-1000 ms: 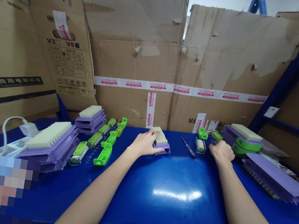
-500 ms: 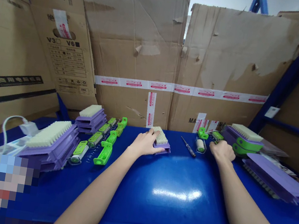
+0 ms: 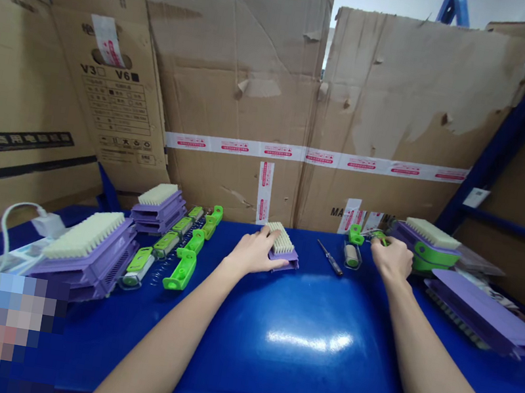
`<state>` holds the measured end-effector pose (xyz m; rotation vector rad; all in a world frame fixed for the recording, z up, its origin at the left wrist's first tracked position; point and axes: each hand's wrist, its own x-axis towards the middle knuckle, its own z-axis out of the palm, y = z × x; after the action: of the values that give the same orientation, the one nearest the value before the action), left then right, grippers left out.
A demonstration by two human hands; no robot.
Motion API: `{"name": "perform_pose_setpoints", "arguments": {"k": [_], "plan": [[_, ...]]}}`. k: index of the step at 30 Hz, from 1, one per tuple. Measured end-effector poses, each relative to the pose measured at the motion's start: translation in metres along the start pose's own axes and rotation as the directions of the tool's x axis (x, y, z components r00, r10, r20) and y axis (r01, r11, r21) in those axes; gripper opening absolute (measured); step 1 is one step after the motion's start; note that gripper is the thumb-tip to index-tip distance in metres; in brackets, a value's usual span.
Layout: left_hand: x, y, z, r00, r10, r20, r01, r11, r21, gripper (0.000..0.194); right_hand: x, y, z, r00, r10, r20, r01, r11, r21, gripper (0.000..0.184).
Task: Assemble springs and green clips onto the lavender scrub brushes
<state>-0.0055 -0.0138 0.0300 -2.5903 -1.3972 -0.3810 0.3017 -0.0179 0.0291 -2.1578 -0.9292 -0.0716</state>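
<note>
My left hand [image 3: 256,250] grips a purple brush [image 3: 288,263] that lies with its cream bristles up. The fingers reach over the bristles and the thumb presses along the near side. Farther right, my right hand [image 3: 392,258] is closed at the fingertips on a small green part [image 3: 379,237], mostly hidden by the hand. Left of that hand are a small clear-cased piece with a cream roller [image 3: 352,256] and a bright green bracket [image 3: 355,235]. Between the two hands lies a screwdriver [image 3: 331,258] with a dark handle.
Purple brushes are stacked at left [image 3: 86,241], beside a row of green-topped cases [image 3: 166,244] and green brackets [image 3: 181,271]. At right stand a purple-and-green brush [image 3: 432,243] and a purple shell [image 3: 488,312]. Cardboard [image 3: 242,100] walls the back of the blue table [image 3: 294,374].
My right hand has shifted slightly up, and its fingertips are now at the small green part. My left hand and the brush stay in place.
</note>
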Motion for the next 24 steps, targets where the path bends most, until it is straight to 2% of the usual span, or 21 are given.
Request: {"name": "perform_pose_setpoints", "arguments": {"k": [5,9,18,20,24], "plan": [[0.0,0.0,0.001,1.0,-0.008,0.001,0.008,1.0,-0.01,0.08,0.001,0.002,0.006,0.989,-0.06,-0.138,0.073,0.993,0.092,0.036],[0.001,0.0,0.002,1.0,-0.012,0.001,0.012,1.0,-0.023,0.079,0.005,0.005,0.009,0.966,-0.152,-0.211,0.181,0.975,0.127,0.031],[0.001,0.0,0.002,1.0,-0.015,0.005,0.016,0.999,-0.035,0.08,0.007,0.006,0.018,0.904,-0.259,-0.341,0.342,0.915,0.213,0.028],[0.001,0.001,0.001,1.0,-0.022,0.002,0.022,0.999,-0.035,0.079,0.007,0.006,0.019,0.853,-0.317,-0.414,0.431,0.875,0.219,0.027],[0.003,0.008,0.001,0.995,-0.093,-0.021,0.092,0.995,-0.034,0.081,-0.002,-0.005,0.014,0.678,-0.459,-0.574,0.651,0.738,0.178,0.024]]}}
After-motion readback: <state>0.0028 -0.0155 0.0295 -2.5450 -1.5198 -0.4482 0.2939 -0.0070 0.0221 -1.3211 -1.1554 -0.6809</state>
